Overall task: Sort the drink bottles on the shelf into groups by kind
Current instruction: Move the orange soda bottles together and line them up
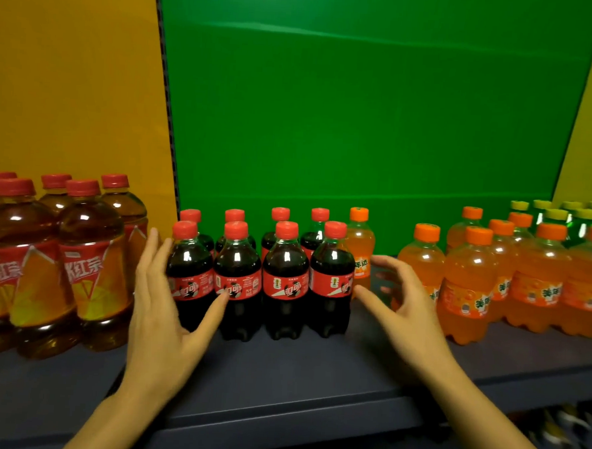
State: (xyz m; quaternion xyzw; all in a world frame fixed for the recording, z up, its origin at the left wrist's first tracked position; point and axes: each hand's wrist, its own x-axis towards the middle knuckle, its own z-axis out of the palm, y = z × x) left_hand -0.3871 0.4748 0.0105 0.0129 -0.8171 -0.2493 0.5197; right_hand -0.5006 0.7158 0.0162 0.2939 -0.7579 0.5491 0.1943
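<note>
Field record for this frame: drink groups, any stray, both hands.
left group: large amber tea bottles with red caps, left end of the dark blue shelf
centre group: eight small dark cola bottles with red caps, two rows of four
stray: one small orange soda bottle, alone behind the cola's right end
right group: orange soda bottles with orange caps
far right: green bottles with yellow-green caps, behind the orange ones
left hand: open, fingers flat against leftmost front cola bottle
right hand: open, beside rightmost front cola bottle, holding nothing
</note>
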